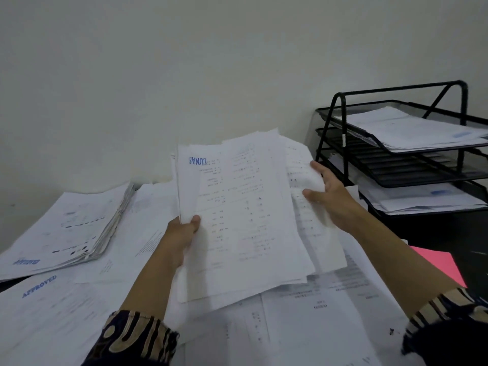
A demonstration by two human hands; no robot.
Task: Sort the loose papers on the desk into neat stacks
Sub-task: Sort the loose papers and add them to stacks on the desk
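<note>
The counter [15, 283] is almost wholly covered by loose papers [311, 320], printed sheets overlapping at odd angles, one near its left edge stamped "APPROVED". Taking the black tray rack [396, 165] at the back right as the landmark: its three wire tiers stand against the wall, the top and bottom ones holding papers, the middle one apparently bare. Far to the left of the rack lies a thick stack [66, 228], roughly squared but fanned along its right edge. In front of the rack, near the counter's right edge, a pink sheet [443, 262] shows from under the white ones.

Just left of the rack, lifted above the spread, is the held sheaf [245, 215], its pages splayed and uneven, a blue "LUNAS" stamp upside down at its top. The left hand [182, 233] pinches its lower left edge, thumb on top. The right hand [332, 196] has its fingers [318, 169] curled round the right-hand pages, bending them.

This looks like the gathering step. Next, I judge, the sheaf needs tapping square on the counter, then setting on a matching stack.
</note>
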